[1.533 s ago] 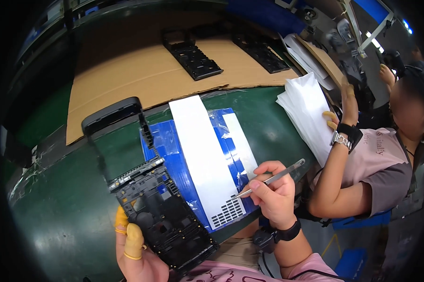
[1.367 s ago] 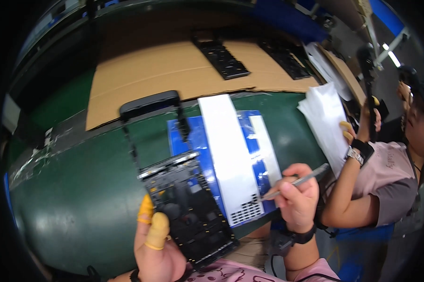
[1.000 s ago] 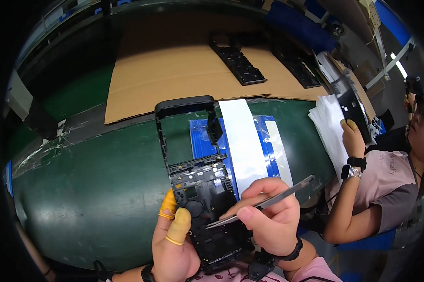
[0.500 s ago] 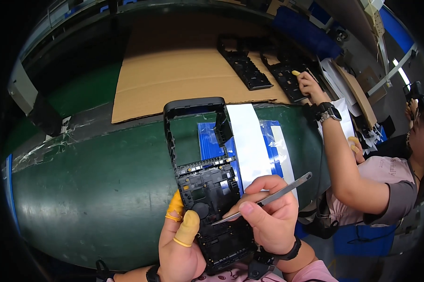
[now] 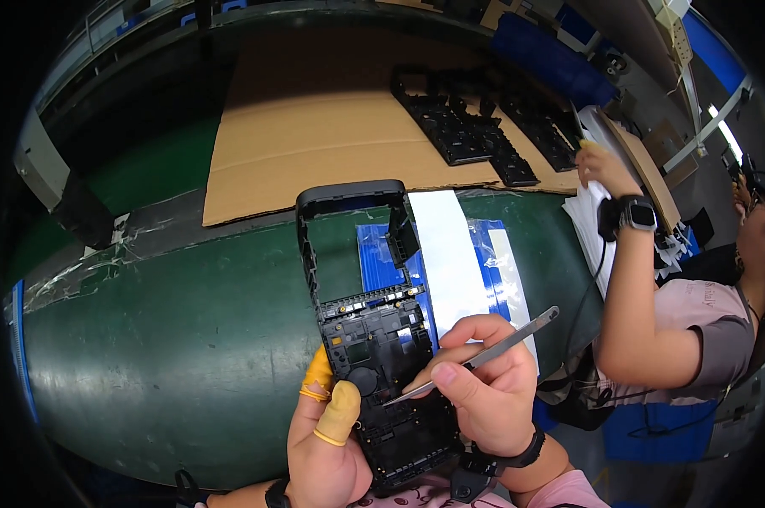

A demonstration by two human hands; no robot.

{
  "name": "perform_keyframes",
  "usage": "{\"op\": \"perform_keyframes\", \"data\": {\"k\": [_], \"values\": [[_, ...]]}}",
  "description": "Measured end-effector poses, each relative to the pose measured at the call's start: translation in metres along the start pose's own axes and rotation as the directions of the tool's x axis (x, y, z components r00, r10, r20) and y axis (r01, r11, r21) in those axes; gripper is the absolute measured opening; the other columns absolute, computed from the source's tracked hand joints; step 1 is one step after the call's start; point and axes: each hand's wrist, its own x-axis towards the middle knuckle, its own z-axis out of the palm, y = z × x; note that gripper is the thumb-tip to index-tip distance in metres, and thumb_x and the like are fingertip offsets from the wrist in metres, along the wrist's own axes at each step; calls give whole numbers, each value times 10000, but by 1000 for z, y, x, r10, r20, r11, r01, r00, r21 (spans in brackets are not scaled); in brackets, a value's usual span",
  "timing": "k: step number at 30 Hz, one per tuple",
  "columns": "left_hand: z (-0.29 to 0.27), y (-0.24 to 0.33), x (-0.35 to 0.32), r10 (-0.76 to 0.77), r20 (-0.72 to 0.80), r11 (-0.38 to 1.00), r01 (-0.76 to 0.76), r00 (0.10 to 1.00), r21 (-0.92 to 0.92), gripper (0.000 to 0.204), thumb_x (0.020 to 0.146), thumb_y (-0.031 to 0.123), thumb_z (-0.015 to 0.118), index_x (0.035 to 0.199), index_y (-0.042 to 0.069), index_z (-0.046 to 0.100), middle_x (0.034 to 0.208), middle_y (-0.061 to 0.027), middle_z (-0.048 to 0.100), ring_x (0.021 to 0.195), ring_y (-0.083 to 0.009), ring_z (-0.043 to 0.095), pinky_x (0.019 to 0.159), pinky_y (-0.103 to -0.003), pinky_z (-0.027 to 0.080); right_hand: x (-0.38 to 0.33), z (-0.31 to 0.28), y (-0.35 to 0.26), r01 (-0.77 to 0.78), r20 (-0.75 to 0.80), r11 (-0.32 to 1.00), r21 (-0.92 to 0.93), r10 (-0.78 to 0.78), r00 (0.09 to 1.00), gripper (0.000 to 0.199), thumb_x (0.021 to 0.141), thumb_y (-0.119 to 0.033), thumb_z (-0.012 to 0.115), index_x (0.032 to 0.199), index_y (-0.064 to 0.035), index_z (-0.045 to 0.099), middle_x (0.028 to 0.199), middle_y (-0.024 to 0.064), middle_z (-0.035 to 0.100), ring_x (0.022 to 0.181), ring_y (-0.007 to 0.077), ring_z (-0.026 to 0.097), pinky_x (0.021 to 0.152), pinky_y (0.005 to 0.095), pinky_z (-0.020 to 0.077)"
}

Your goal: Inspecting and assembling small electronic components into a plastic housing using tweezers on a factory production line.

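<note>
My left hand [image 5: 330, 432], with yellow finger cots on thumb and finger, grips the left edge of a black plastic housing [image 5: 391, 339]. This housing has an open frame at its far end and a ribbed, recessed body nearer me. Between thumb and fingers, my right hand [image 5: 493, 394] holds metal tweezers [image 5: 505, 343] slanting down to the left. Their tips meet or hover just over the housing's inside, right of a round black disc [image 5: 363, 380]. Whether the tips pinch anything is too small to tell.
Under the housing's far end, a green conveyor belt [image 5: 171, 339] carries blue sheets [image 5: 381, 254] and a white strip [image 5: 450, 245]. Beyond lies cardboard [image 5: 306, 144] with several black housings [image 5: 463, 135]. At right, a co-worker's hand [image 5: 607, 165] is beside a stack of white papers [image 5: 590, 224].
The co-worker's hand has moved right, off the black housings toward the papers, and one housing now lies nearer its neighbour. My hands, the tweezers and my housing have hardly moved.
</note>
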Motion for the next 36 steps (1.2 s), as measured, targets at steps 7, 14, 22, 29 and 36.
{"op": "perform_keyframes", "data": {"k": [7,14,22,29,36], "values": [[0,-1,-1,-5,-38,1000,5,999,-5,422,886,165,448,1257,1,332,1156,-113,484,1038,-200,495,904,-337,391,1,3,-3,-16,-11,999,-32,16,1000,275,806,14,561,1038,37,415,808,117,615,763,141,601,694,224,469],[-1,0,-2,-11,0,1000,11,1000,1,426,887,173,448,1261,6,330,1160,-112,481,1045,-198,489,909,-335,385,-1,4,-2,-20,-10,999,-45,20,1000,274,806,15,561,1037,36,415,807,114,615,761,137,600,687,225,470],[-3,-2,-2,2,-7,999,-2,1000,50,424,893,181,438,1265,10,329,1172,-110,471,1054,-193,478,915,-334,375,-1,2,-1,10,0,1000,-13,-10,1000,280,804,22,556,1040,44,407,808,130,612,767,157,604,697,234,478],[-5,-2,-1,1,2,999,-1,1000,47,416,893,178,438,1259,9,336,1172,-104,469,1063,-185,467,921,-327,365,1,1,3,11,1,1000,-26,-11,1000,287,802,14,564,1040,47,407,809,132,612,754,155,604,694,236,477],[-2,1,-1,-5,15,1000,5,1000,1,418,889,172,446,1258,10,335,1172,-101,468,1061,-183,469,922,-327,365,3,3,-1,3,6,1000,-18,-3,1000,292,805,9,563,1048,47,407,811,132,613,754,153,603,696,236,476]]}}
